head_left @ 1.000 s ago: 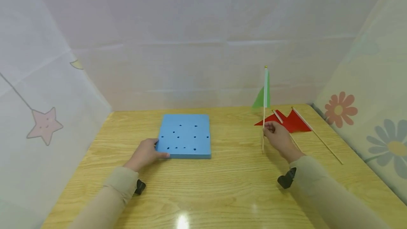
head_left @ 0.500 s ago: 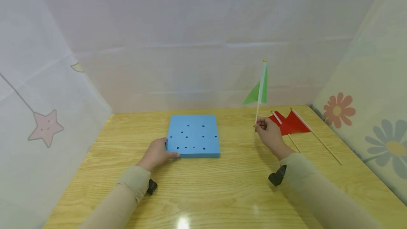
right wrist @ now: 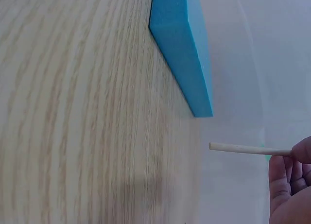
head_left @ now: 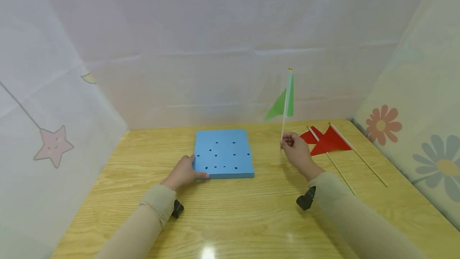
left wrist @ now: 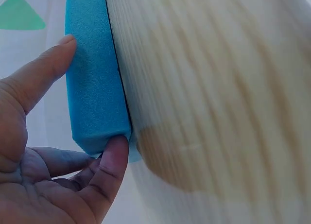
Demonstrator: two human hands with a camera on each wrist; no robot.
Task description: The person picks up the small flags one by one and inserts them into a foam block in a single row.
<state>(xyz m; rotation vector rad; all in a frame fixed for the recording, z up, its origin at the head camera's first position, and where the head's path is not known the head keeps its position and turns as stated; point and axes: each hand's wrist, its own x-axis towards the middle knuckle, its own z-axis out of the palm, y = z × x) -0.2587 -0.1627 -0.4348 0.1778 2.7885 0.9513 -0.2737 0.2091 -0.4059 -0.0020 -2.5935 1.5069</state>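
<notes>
My left hand (head_left: 182, 172) grips the near left corner of a flat blue foam block (head_left: 224, 155) dotted with several small holes. In the left wrist view the thumb lies on the edge of the foam block (left wrist: 92, 78), with the fingers curled round its side. My right hand (head_left: 299, 154) pinches the thin wooden stick of a green pennant flag (head_left: 278, 106), held nearly upright to the right of the block. The right wrist view shows the stick's bare lower end (right wrist: 245, 149) above the table, apart from the block.
Red pennant flags (head_left: 328, 143) on wooden sticks lie at the table's right, behind and beside my right hand. The wooden table (head_left: 230, 215) ends at a pale cloth backdrop (head_left: 201, 71), with printed cloth on both sides.
The foam block has slid to the right with my left hand on it. My right hand has carried the green flag leftward, away from the red flags and nearer the block.
</notes>
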